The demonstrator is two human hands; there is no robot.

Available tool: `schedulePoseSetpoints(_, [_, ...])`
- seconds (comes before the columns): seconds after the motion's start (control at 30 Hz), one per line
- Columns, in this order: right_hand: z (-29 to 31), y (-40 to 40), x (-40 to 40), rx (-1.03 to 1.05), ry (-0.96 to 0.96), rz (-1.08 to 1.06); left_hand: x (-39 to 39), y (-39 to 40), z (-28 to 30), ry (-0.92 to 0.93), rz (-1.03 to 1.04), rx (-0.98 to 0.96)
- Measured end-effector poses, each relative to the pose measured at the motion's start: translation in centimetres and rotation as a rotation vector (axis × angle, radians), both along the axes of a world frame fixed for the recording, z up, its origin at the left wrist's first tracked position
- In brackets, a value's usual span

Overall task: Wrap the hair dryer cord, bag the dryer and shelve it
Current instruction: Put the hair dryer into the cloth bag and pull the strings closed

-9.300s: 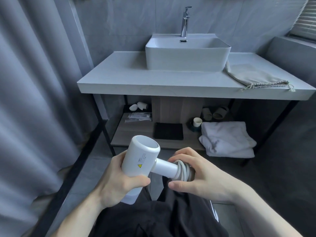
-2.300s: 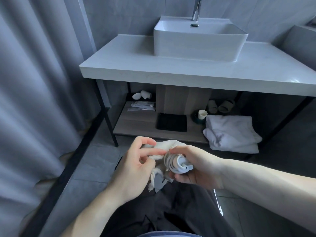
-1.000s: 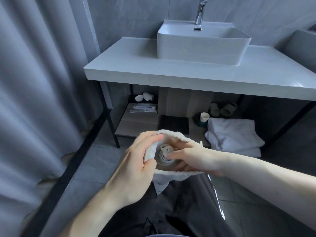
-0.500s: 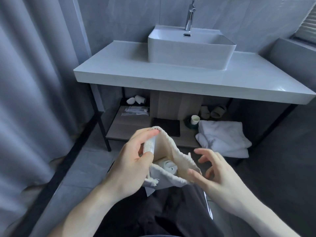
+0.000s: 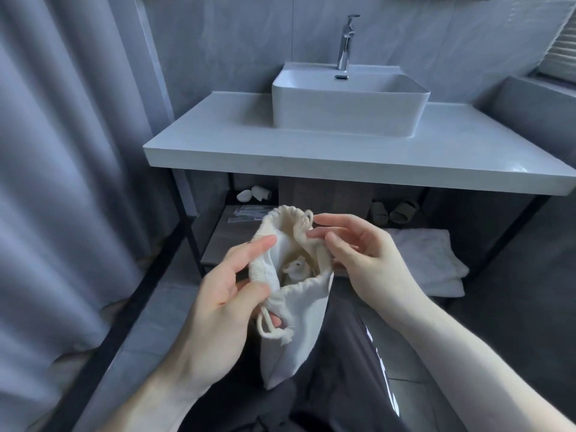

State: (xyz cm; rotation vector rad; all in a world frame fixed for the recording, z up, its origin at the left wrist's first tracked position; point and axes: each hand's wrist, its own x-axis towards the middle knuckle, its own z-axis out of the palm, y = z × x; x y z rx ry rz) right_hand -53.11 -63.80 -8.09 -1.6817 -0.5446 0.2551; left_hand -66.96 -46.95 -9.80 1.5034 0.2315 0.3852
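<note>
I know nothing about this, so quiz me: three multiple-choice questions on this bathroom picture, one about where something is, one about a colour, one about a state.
1. Where are the folded towels?
A. shelf under the counter
B. in the sink
C. over the tap

2. What colour is the drawstring bag?
A. black
B. cream
C. red

3. How is the bag's mouth?
A. knotted shut
B. zipped
C. open

Answers:
1 A, they lie below the counter.
2 B, its pale cloth shows between the left hand and right hand.
3 C, the hair dryer shows inside.

The wooden lower shelf (image 5: pixel 218 244) lies open at its left half; a folded white towel (image 5: pixel 427 260) fills its right.
</note>
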Motion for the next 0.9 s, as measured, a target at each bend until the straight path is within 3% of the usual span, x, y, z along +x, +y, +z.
schedulePoseSetpoints(0.1, [0.0, -0.6, -2.1, -0.025, 0.096, 0.065, 0.1, -0.4, -0.9, 0.043, 0.036, -0.016])
schedulePoseSetpoints(0.2, [0.1, -2.0, -4.0, -0.125, 0.075, 0.163, 0.6, -0.7, -1.7, 0.066, 0.030, -0.067])
schedulePoseSetpoints(0.37, [-1.2, -2.9, -4.6, -0.386, -0.242, 0.157, 1.2, -1.5, -1.5, 0.036, -0.033, -0.097])
schedulePoseSetpoints(0.5, [-1.5, -2.2, -3.8, -0.238, -0.197, 0.055, 1.2, -1.0, -1.0, 0.032, -0.051, -0.031])
schedulePoseSetpoints(0.67, [-0.4, -1.1, -2.0, -0.031, -0.060, 0.060, 1.1, 0.1, -1.2, 0.100, -0.021, 0.532])
schedulePoseSetpoints(0.9, [-0.1, -1.3, -1.4, 0.161, 0.023, 0.123, 4.6, 4.0, -2.1, 0.223, -0.024, 0.381])
